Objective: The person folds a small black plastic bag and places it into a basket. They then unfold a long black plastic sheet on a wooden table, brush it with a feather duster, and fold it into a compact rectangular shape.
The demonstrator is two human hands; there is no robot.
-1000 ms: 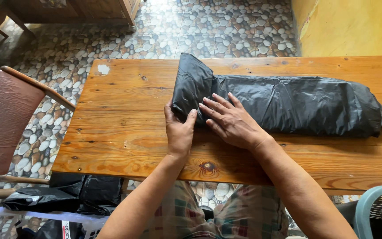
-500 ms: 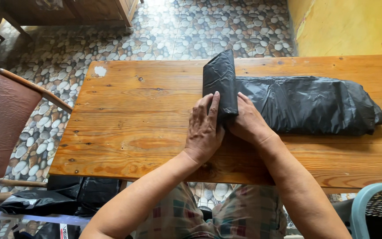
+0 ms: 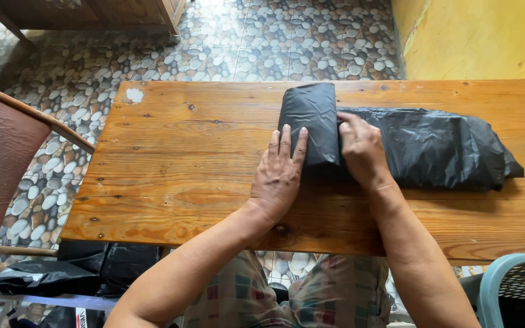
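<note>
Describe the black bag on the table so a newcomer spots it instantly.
On the wooden table, right of centre, lies the black plastic bag, a long flattened strip. Its left end is rolled up, pressed by the left hand and right hand; other black bags lie on the floor.

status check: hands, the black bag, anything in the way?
Left hand flat, fingers against rolled end of black plastic bag. Right hand pressing on the roll. Bag lies lengthwise on wooden table. Nothing else on the table.
</note>
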